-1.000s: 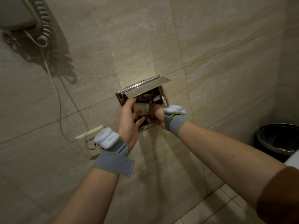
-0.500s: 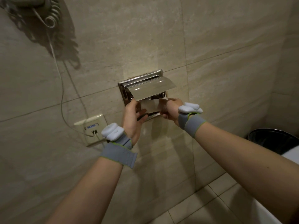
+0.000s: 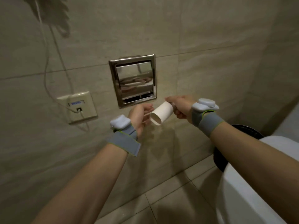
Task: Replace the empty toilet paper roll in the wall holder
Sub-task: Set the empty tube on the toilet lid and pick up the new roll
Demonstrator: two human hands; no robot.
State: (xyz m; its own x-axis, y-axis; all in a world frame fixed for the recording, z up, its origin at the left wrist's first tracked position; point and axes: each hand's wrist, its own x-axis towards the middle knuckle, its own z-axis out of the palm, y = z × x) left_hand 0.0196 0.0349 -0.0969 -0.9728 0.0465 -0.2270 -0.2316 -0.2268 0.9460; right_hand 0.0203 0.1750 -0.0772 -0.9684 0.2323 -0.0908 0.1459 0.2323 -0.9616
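The chrome wall holder [image 3: 132,80] is set into the tiled wall, its shiny flap hanging down over the recess. Just below it, the empty white cardboard roll [image 3: 161,113] is out of the holder and tilted, open end toward me. My right hand [image 3: 180,106] grips its far end, where a small grey piece shows at the fingers. My left hand [image 3: 140,118] is at the near open end, fingers curled against the rim. Both wrists wear grey bands with white modules. No fresh roll is in view.
A beige wall socket plate [image 3: 77,107] with a thin cable running up the wall sits left of the holder. A black bin [image 3: 242,131] stands at the right, partly behind my right forearm. A white toilet [image 3: 258,191] fills the lower right above the floor tiles [image 3: 169,199].
Both hands have drawn the empty roll down and out of the holder, and the flap has dropped shut over the recess. The view has tilted downward.
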